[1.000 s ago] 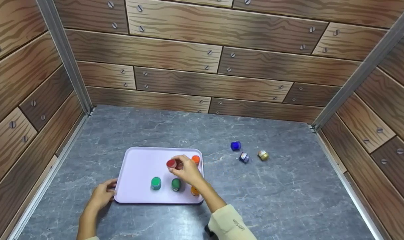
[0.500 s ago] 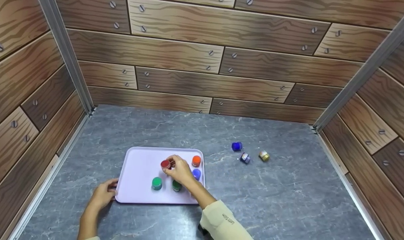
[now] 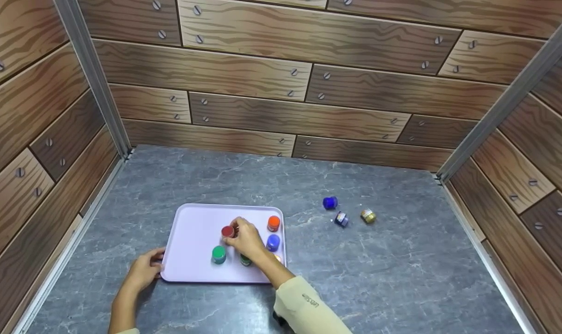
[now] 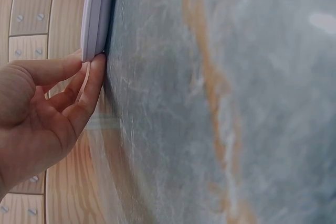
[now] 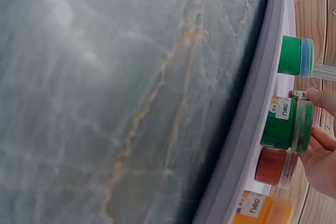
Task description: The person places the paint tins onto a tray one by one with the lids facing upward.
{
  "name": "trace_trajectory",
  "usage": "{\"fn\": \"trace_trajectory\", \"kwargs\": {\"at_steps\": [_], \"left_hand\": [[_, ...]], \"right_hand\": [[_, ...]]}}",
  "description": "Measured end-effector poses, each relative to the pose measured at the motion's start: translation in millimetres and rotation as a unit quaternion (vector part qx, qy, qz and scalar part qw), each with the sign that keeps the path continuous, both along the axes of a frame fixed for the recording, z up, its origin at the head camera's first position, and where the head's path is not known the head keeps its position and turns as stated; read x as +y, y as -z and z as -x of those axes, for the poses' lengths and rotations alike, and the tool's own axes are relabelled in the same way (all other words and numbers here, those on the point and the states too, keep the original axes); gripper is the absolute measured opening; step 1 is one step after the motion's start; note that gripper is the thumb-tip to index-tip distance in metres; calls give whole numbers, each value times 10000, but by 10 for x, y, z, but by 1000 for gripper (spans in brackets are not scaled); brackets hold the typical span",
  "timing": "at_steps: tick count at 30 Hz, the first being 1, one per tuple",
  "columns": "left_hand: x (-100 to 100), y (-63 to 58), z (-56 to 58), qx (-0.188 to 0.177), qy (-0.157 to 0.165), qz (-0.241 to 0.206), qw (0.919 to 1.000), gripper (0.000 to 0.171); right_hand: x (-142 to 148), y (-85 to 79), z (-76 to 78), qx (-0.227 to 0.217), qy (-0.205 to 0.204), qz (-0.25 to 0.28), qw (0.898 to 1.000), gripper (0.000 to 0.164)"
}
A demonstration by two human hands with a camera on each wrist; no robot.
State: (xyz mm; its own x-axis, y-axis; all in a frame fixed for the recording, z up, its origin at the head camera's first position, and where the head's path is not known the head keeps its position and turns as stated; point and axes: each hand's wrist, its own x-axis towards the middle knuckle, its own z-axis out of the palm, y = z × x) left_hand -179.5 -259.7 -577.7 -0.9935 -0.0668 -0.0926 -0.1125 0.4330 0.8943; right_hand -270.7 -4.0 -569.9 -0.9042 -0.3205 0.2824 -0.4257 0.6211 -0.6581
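In the head view, a small paint jar with a red lid point(image 3: 227, 231) is at the middle of the lilac tray point(image 3: 192, 218); my right hand point(image 3: 246, 239) holds it by its side. Whether its base touches the tray cannot be told. Nearer the front stand a green jar point(image 3: 219, 254) and a dark green jar point(image 5: 281, 124), the latter partly under my right wrist. Along the tray's right side are an orange-red jar point(image 3: 274, 223), a blue jar point(image 3: 273, 242) and a yellow-orange jar point(image 5: 257, 208). My left hand point(image 3: 144, 270) pinches the tray's front left corner between thumb and fingers.
On the grey marbled table point(image 3: 401, 260), right of the tray, lie a blue jar point(image 3: 330, 202), a dark jar with a label point(image 3: 341, 219) and a gold jar point(image 3: 368, 215). Wood-patterned walls point(image 3: 243, 106) close off the back and sides.
My right hand has carried the red jar leftward and slightly toward the front over the tray, uncovering the blue jar behind it. My left hand stays at the tray's corner.
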Motion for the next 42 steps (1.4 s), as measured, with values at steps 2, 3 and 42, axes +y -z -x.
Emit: {"fn": "trace_trajectory", "kwargs": {"at_steps": [2,3,42], "left_hand": [[0,6,6,-11,-9,33,10000,42],[1,7,9,-11,-14,42,10000,42],[-2,-8,-2,-92,39,152,9998,41]], "right_hand": [[-11,12,-3,146,6,-144,9998,31],[-14,17,-5,217,11,-222,9995,31],[629,-686,21,849,-1171,-444,9885,21]]}}
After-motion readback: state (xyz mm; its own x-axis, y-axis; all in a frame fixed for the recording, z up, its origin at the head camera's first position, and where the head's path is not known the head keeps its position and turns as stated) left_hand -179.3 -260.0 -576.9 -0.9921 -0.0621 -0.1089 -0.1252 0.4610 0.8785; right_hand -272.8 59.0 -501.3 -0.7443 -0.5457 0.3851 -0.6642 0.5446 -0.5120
